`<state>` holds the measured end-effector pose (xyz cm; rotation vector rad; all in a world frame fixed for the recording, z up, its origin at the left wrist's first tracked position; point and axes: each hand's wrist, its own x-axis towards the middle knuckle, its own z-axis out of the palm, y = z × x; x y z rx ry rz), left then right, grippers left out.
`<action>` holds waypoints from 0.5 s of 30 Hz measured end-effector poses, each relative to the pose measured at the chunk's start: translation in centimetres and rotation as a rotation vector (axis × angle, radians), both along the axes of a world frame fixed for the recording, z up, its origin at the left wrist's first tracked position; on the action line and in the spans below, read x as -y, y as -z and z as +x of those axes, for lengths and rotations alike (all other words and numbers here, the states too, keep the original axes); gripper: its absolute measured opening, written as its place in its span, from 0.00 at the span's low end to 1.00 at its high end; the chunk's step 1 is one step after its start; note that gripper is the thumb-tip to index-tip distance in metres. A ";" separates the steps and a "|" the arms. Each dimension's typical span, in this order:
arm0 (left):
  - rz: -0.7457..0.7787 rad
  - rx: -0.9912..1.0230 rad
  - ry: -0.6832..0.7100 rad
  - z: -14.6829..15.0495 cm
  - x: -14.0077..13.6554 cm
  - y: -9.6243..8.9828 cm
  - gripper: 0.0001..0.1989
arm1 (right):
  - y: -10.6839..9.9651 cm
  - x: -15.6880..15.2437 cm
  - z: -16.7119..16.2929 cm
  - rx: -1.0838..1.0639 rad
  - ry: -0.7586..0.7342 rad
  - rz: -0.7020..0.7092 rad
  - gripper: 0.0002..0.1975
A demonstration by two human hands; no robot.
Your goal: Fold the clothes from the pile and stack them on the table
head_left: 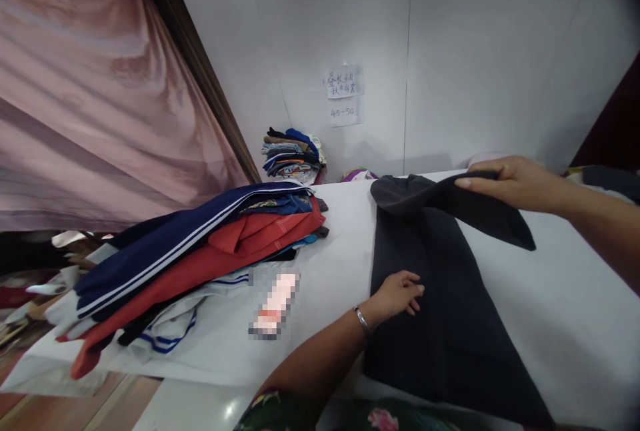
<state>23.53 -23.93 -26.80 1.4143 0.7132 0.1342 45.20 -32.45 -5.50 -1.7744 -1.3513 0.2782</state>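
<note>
A flower-patterned sleeve shows at 6 o'clock from mid-view, nearest the camera. Beyond it, at 5 o'clock, the left hand, a silver bracelet at its wrist, lies palm down over a dark garment with fingers loosely bent and apart, gripping nothing; whether it presses the cloth cannot be told. The garment stretches across a white table at 4 o'clock. At 3 o'clock, the right hand pinches its far end between thumb and fingers, lifting a flap above the rest. A pixelated object sits at 7 o'clock, beside a heap at 8 o'clock where a navy garment with white stripes tops a red garment. Farther off, a stack of folded clothes stands at 11 o'clock, a pink curtain hangs at 10, and handwritten paper notes mark the pale wall just past 12.
</note>
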 end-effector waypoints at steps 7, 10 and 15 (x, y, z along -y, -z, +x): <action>-0.185 0.153 -0.187 0.2 -2.1 -0.9 0.10 | 3.0 0.7 -3.9 0.269 -0.292 -0.095 0.24; -0.315 0.223 -0.276 0.6 -4.0 -1.1 0.14 | 4.8 0.5 -5.4 0.328 -0.349 -0.114 0.23; -0.524 0.298 -0.414 2.5 -8.0 -1.5 0.25 | 7.3 0.1 -7.9 0.416 -0.427 -0.160 0.22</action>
